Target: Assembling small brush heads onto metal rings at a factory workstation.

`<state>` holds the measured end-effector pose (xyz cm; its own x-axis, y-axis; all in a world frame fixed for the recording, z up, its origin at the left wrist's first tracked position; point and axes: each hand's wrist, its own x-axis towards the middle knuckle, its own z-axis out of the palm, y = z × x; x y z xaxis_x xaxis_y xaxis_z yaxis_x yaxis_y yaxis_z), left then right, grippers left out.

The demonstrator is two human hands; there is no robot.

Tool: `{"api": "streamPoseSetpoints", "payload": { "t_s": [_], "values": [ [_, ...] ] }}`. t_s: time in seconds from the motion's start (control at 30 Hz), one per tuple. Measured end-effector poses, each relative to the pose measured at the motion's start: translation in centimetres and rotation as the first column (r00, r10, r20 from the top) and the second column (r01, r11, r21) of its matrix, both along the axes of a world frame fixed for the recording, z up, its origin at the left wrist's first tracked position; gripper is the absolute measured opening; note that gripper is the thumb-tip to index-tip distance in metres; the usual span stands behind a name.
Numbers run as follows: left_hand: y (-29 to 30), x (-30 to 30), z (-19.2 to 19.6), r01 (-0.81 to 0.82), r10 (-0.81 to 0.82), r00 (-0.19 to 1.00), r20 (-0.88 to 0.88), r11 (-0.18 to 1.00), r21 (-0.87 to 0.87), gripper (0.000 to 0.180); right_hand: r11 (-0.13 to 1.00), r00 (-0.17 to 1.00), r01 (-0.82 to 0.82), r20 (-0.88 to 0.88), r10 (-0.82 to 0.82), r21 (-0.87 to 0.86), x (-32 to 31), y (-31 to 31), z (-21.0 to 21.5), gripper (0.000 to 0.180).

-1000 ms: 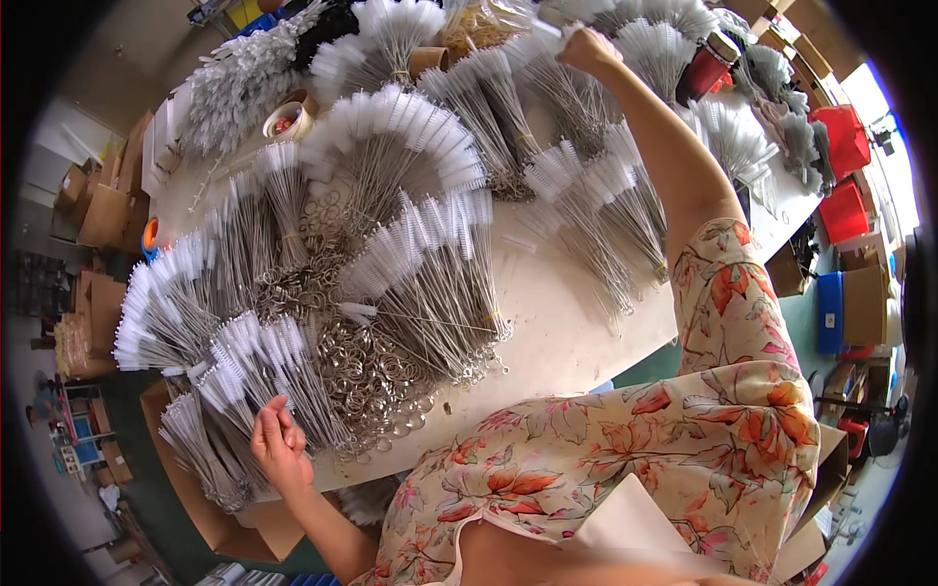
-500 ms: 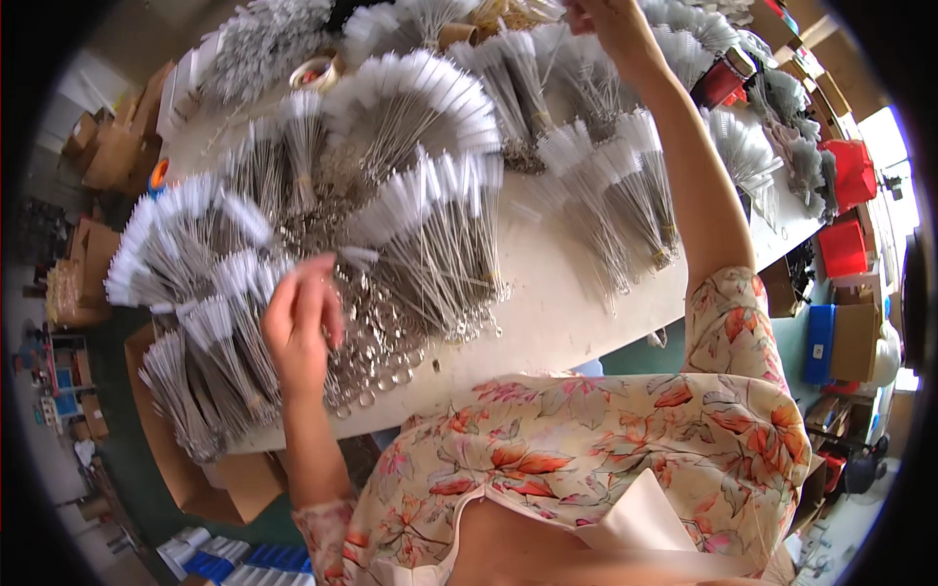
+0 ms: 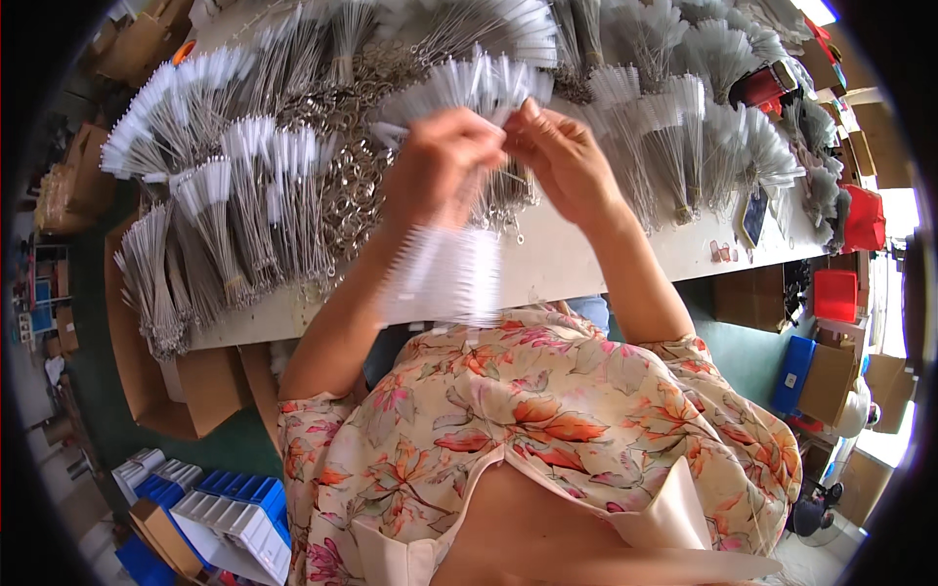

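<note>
My left hand (image 3: pixel 435 166), blurred by motion, is closed on a few wire brushes (image 3: pixel 445 275). Their white bristle ends hang down toward my chest, in front of the table edge. Close against its fingertips, my right hand (image 3: pixel 569 168) is closed in a pinch. Whatever lies between those fingers is too small or hidden to make out. Behind both hands lies a fan of more wire brushes (image 3: pixel 479 83), with rings at their wire ends. A heap of shiny metal split rings (image 3: pixel 354 195) spreads on the table to the left of my left hand.
Bundles of wire brushes (image 3: pixel 205 220) cover the table's left side, others (image 3: pixel 674 127) its right. A phone (image 3: pixel 754 217) lies near the right edge of the white table (image 3: pixel 557 262). An open cardboard box (image 3: pixel 195 396) stands below the left edge, with blue and white bins (image 3: pixel 234 518) nearby.
My right hand has come back from the far side of the table to meet my left. My left hand has moved right from the rings and now holds brushes. The view has shifted.
</note>
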<state>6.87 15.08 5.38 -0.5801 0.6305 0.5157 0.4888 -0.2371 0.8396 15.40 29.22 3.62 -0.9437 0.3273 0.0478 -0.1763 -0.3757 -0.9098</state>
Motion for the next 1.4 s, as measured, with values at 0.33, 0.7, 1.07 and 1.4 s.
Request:
{"api": "streamPoseSetpoints", "payload": {
  "t_s": [0.33,0.7,1.07,1.4],
  "values": [
    [-6.5,4.4,-9.5,-0.034,-0.022,0.967,-0.253,0.976,-0.214,0.03,0.156,0.826,-0.54,0.557,-0.093,0.827,4.9,2.3,4.0,0.017],
    [-8.5,6.4,-8.9,0.157,-0.161,0.987,-0.012,0.977,-0.141,0.023,0.567,0.669,-0.698,0.68,0.3,0.437,5.8,-4.7,-0.6,0.012],
    [-8.5,-3.7,-5.3,-0.182,0.055,0.95,-0.306,0.896,-0.404,0.018,0.07,0.83,-0.553,0.556,-0.042,0.83,6.9,-1.3,0.1,0.012],
    [-7.7,-9.8,-7.7,-0.453,0.064,0.801,-0.595,0.714,-0.534,0.008,0.645,0.917,-0.275,0.397,-0.047,0.713,5.5,-3.2,-0.5,0.012]
  ]
}}
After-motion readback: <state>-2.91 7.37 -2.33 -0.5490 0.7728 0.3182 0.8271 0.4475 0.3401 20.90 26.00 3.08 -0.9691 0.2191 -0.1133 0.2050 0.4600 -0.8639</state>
